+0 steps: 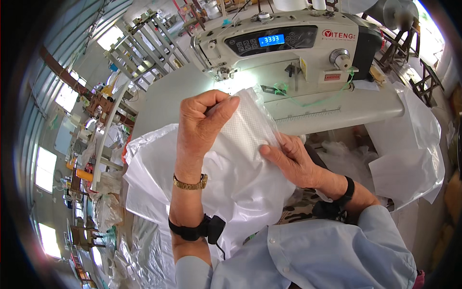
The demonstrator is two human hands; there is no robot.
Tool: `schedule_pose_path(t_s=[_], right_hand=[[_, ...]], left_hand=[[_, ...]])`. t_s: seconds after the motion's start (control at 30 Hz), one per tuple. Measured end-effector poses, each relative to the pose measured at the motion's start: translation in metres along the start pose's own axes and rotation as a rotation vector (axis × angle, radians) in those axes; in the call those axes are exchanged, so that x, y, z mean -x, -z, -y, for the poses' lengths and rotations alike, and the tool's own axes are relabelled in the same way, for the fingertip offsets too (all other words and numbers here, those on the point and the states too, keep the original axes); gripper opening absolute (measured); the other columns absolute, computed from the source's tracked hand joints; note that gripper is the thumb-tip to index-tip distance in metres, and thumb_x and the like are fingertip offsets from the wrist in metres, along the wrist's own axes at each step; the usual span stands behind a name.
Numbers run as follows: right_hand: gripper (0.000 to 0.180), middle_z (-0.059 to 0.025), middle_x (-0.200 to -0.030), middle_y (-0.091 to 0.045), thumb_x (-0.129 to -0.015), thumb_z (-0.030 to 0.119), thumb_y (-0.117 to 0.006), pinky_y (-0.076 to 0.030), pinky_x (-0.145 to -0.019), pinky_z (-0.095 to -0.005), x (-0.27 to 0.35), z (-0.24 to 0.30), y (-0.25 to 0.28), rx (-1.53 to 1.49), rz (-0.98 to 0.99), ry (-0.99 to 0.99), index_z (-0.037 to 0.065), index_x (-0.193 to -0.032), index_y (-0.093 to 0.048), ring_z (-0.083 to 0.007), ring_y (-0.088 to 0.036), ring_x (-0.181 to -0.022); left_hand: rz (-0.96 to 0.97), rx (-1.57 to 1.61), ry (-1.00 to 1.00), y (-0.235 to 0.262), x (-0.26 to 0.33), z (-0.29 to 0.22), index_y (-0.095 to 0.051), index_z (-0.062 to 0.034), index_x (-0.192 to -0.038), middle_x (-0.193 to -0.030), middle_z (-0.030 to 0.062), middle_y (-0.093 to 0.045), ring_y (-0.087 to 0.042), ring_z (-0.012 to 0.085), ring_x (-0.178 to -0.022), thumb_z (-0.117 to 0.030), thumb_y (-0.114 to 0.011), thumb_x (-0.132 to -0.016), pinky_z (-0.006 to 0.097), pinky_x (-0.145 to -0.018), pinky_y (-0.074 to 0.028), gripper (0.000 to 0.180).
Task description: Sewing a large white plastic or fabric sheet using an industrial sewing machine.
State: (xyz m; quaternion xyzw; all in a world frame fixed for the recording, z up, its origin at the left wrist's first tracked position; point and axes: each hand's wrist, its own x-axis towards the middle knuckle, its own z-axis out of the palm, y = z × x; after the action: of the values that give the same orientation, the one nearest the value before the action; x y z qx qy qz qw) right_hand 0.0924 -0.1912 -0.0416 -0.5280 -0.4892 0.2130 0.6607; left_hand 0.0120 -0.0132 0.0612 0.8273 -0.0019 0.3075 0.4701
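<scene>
A large white woven plastic sack [219, 178] hangs over the front of the sewing table and across my lap. My left hand [204, 118] pinches the sack's upper edge between thumb and bent fingers, just below the lit needle area. With the thumb on top and the fingers behind, my right hand [291, 159] grips the right side of the same folded part. Clear thin film shows along that folded edge. Right behind the hands stands a white industrial sewing machine [274, 45] with a lit blue display. Its needle and presser foot are partly lost in the bright glare.
Green thread [313, 105] trails over the machine bed, near small dark metal tweezers [273, 90]. More white sacks [406, 144] drape off the table's right end. Crumpled clear plastic [108, 212] lies at the left, below a metal rack [144, 45]. A fan [397, 14] stands at the back right.
</scene>
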Motion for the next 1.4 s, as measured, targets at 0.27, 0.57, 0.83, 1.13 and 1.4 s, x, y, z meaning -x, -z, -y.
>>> schedule_pose_path(t_s=[0.27, 0.57, 0.83, 1.13, 1.4], right_hand=[[0.051, -0.0022, -0.092, -0.064, -0.094, 0.04, -0.064, -0.049, -0.069, -0.0244, -0.033, -0.012, 0.037, -0.286, 0.082, -0.194, -0.006, -0.117, -0.058, -0.0061, -0.057, -0.078], [0.036, -0.0051, -0.058, -0.054, -0.097, 0.032, -0.059, -0.039, -0.049, -0.039, -0.039, -0.018, 0.025, -0.003, -0.013, -0.198, 0.001, -0.079, -0.058, -0.013, -0.051, -0.052], [0.041, -0.0206, -0.064, -0.059, -0.092, 0.007, -0.053, -0.044, -0.053, -0.0468, -0.025, -0.031, 0.003, 0.641, -0.278, 0.197, -0.009, -0.128, -0.043, -0.0396, -0.059, -0.058], [0.089, -0.0176, -0.063, -0.061, -0.071, -0.002, -0.06, -0.049, -0.052, -0.0417, -0.029, -0.027, 0.002, 0.961, 0.031, 0.038, -0.022, -0.141, -0.009, -0.0339, -0.062, -0.054], [0.088, -0.0169, -0.069, -0.064, -0.069, -0.002, -0.061, -0.05, -0.051, -0.0377, -0.026, -0.031, -0.007, 1.15, 0.022, -0.016, -0.023, -0.141, -0.014, -0.0277, -0.066, -0.059]], left_hand=[[0.065, 0.003, 0.118, -0.025, -0.001, 0.026, -0.065, 0.0, -0.073, -0.057, -0.0099, -0.044, -0.033, -0.0008, -0.054, -0.016, -0.071, -0.089, 0.019, -0.047, -0.024, 0.024], [0.062, -0.018, 0.161, -0.032, -0.006, 0.038, -0.064, 0.0, -0.071, -0.058, -0.0096, -0.044, -0.033, -0.0004, -0.054, -0.016, -0.072, -0.089, 0.02, -0.047, -0.024, 0.025], [0.056, -0.137, 0.248, -0.041, -0.011, 0.051, -0.056, 0.0026, -0.063, -0.053, -0.0069, -0.039, -0.03, 0.0027, -0.053, -0.014, -0.067, -0.09, 0.025, -0.046, -0.024, 0.034], [0.008, -0.164, 0.296, -0.047, -0.007, 0.064, -0.042, 0.0011, -0.053, -0.05, -0.0054, -0.03, -0.026, 0.0048, -0.051, -0.026, -0.069, -0.09, 0.028, -0.045, -0.022, 0.053], [0.066, -0.161, 0.335, -0.043, -0.003, 0.076, -0.054, 0.0024, -0.061, -0.054, -0.0052, -0.035, -0.028, 0.005, -0.053, -0.025, -0.069, -0.089, 0.026, -0.047, -0.024, 0.042]])
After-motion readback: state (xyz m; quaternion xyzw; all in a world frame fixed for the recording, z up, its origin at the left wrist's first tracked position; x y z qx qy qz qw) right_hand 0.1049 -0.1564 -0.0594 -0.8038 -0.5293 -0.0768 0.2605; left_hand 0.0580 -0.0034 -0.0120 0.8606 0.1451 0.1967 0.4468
